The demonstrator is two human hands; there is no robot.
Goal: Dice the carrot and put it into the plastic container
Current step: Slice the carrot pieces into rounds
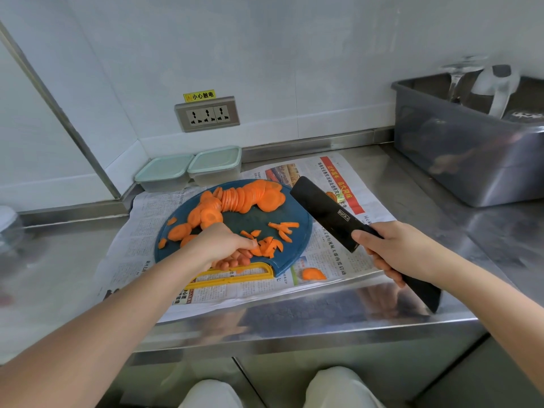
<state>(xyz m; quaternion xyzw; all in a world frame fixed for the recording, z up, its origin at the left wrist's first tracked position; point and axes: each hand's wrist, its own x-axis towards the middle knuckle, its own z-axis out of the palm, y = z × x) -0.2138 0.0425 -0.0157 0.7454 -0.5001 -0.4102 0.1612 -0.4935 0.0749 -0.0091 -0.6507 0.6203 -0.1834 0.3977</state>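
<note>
Carrot strips (267,248) pinched in L-hand fingers (234,262).

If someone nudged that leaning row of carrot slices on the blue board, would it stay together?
Probably not: the row of slices only leans slice on slice, so it would likely fan out flat. Each thin round looks stiff and light. Fresh-cut faces may slide on the smooth board.

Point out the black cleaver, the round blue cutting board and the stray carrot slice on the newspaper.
Black cleaver (326,212): head view, blade middle.
Round blue cutting board (298,242): head view, bare right edge.
Stray orange carrot slice (313,274): head view, its centre.
</note>
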